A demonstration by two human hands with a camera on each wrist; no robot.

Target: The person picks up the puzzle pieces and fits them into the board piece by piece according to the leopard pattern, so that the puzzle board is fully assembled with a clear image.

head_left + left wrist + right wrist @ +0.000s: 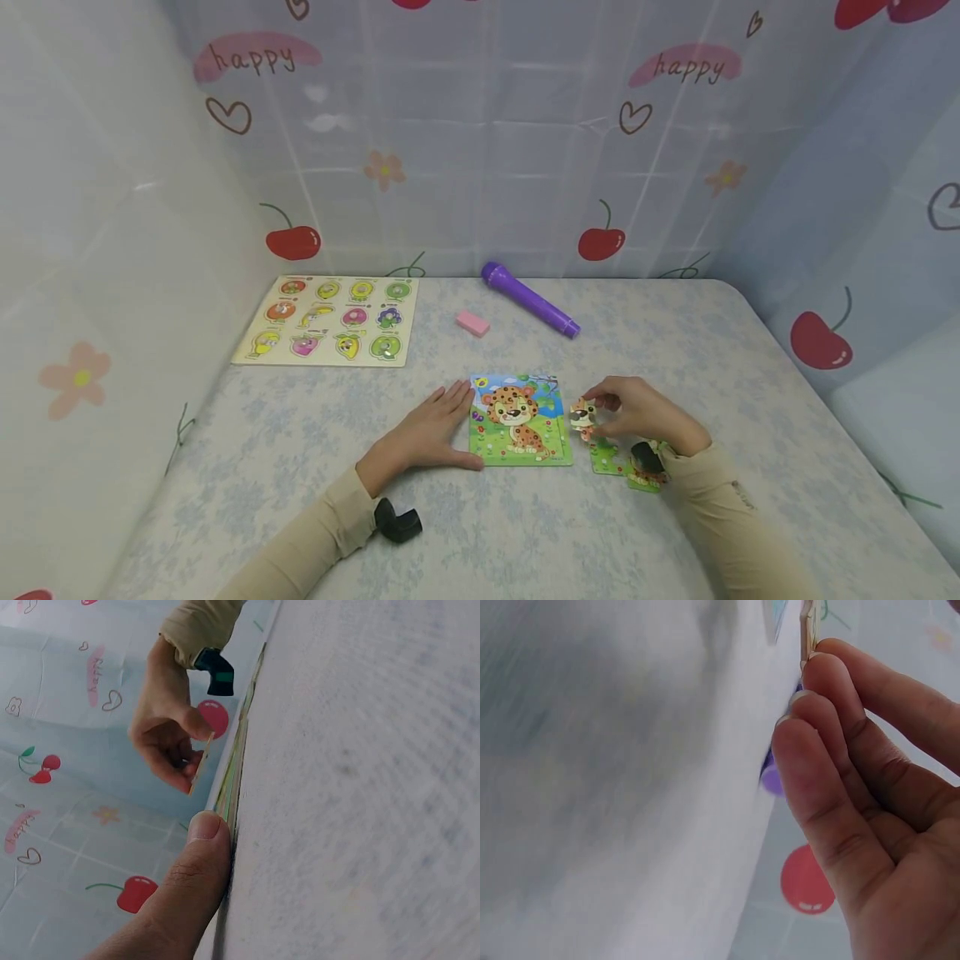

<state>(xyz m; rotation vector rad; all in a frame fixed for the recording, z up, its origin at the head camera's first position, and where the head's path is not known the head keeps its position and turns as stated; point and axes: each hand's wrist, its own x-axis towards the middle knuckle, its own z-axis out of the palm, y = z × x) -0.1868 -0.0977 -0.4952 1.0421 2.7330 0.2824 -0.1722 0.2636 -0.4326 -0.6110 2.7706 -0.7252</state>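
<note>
A square leopard puzzle board (517,454) lies flat on the table, its picture of a spotted cub on grass facing up. My left hand (431,433) rests along its left side, fingers stretched out, the thumb (196,862) touching the lower left edge. Just right of the board, my right hand (645,408) pinches a puzzle piece (581,419) with part of a leopard face on it. The left wrist view shows this piece (201,765) edge-on, raised off the table. Loose green puzzle pieces (606,461) lie below the right hand, partly covered by its wrist camera.
A fruit puzzle board (356,346) lies at the back left. Behind the leopard board are a pink eraser-like block (472,323) and a purple toy microphone (531,300). Printed curtains (480,142) stand around the patterned tablecloth (465,533).
</note>
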